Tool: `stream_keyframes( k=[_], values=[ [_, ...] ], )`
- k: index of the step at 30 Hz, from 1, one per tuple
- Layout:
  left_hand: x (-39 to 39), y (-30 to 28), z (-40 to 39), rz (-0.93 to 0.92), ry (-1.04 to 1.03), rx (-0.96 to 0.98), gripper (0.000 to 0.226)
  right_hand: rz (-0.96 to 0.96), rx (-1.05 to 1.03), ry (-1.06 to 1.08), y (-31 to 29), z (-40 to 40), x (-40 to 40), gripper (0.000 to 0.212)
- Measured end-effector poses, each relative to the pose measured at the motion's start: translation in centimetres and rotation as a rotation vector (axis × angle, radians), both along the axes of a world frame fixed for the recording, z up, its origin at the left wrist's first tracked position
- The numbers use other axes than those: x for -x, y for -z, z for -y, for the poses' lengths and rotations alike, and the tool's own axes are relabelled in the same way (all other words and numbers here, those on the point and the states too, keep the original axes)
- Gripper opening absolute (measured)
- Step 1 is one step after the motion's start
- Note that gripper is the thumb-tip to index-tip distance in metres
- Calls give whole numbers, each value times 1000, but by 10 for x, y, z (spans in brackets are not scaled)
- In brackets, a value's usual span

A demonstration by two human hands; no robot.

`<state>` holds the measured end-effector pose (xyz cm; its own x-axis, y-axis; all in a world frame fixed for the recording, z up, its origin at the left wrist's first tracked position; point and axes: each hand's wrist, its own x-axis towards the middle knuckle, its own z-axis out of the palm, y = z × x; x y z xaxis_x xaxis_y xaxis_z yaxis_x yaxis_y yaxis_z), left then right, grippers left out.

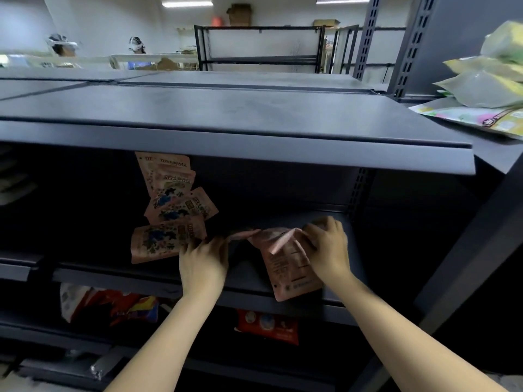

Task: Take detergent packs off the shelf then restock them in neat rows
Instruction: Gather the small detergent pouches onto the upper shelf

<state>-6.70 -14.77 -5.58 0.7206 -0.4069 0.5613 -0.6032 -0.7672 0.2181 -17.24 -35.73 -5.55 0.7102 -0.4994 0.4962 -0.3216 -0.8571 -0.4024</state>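
Detergent packs (169, 210) lie on middle shelf (249, 274). My right hand (325, 244) pinches soft, floppy pink pack (288, 264) by top. My left hand (202, 260) fingers curled, grip unclear. Light; hold edges.

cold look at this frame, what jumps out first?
Two bare hands reaching into the dark middle shelf: the right hand holds a pink detergent pack that hangs over the shelf's front edge, while the left hand rests at the corner of a loose fan of pink packs. Next, the yellow-green bags piled on the top shelf at far right.
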Motion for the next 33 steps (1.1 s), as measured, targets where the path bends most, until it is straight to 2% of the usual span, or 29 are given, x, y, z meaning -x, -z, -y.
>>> stream_keyframes(
  k=[2,5,6,8,10,13,16,18,25,29,33],
  values=[
    [3,-12,1,-6,-39,37,37,110,-177,-59,-17,-5,2,15],
    [10,-28,4,-26,-75,120,15,234,-497,-104,-41,-11,6,12],
    [13,-33,5,-20,-87,147,9,278,-577,-109,-48,-12,10,18],
    [22,-42,5,-6,-109,163,11,343,-688,-105,-55,-12,17,26],
    [36,-51,3,48,-99,182,10,373,-728,-93,-63,-15,28,23],
    [56,-59,0,97,30,308,7,430,-704,-32,-72,-21,49,22],
    [76,-69,-1,-21,198,488,10,521,-657,-1,-80,-35,77,17],
    [97,-77,1,-30,296,581,12,609,-577,35,-85,-47,100,18],
    [176,-110,11,178,411,698,19,827,-411,175,-107,-65,186,13],
    [217,-136,27,170,525,807,29,934,-311,206,-134,-61,238,11],
    [253,-165,47,206,590,845,26,1024,-240,274,-164,-40,285,11]
  ],
)
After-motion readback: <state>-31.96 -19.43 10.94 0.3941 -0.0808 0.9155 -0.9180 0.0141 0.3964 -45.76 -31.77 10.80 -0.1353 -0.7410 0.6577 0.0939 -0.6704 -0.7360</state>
